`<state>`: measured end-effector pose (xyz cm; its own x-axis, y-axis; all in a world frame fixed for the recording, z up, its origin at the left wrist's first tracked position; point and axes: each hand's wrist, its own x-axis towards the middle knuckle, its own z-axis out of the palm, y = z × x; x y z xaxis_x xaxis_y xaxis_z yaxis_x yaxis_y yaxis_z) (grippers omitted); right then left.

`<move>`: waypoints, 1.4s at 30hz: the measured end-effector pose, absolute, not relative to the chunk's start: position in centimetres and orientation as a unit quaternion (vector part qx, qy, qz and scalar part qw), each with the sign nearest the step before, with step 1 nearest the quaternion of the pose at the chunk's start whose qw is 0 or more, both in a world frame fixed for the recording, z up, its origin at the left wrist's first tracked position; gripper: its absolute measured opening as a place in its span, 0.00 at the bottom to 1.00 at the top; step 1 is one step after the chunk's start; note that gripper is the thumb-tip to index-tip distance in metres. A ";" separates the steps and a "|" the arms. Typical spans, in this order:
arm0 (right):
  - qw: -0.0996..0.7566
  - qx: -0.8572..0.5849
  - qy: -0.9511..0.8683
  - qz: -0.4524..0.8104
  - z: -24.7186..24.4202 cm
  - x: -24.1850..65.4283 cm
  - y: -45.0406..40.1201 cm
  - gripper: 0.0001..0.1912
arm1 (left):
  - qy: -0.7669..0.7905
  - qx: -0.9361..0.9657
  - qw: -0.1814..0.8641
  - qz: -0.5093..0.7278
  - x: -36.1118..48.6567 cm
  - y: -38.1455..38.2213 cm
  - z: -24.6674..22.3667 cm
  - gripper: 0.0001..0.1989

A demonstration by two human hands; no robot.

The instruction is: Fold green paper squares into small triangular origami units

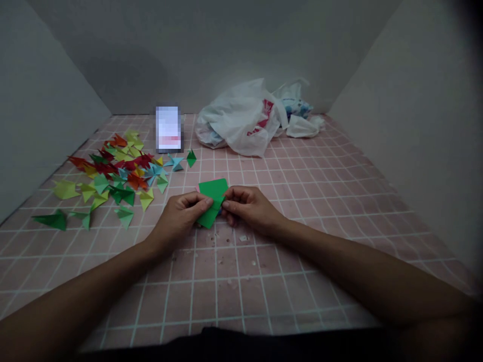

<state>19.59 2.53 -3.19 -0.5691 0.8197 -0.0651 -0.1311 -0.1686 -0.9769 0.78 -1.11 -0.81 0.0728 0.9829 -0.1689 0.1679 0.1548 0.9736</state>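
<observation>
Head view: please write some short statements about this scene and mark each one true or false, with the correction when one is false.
1. The left hand and the right hand hold a green paper sheet together. True.
2. The folded paper pieces lie to the right of the hands. False: they lie to the left, on the pink tiled surface.
3. A white plastic bag lies beyond the hands, near the back wall. True.
4. The right hand holds scissors. False: its fingers hold the green paper sheet.

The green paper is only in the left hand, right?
No, it isn't in just one hand. The head view shows the green paper held by both hands, the left hand and the right hand.
</observation>
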 end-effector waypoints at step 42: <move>0.362 -0.354 -0.547 0.666 -3.4 18.4 1.1 0.05 | 0.527 0.437 0.593 0.424 1.1 -1.0 -0.9 0.13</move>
<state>18.43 1.11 -3.36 -0.4870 0.8701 -0.0757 -0.0949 -0.1389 -0.9857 1.07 -1.04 -0.91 0.0857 0.9630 -0.2556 -0.0423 0.2598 0.9647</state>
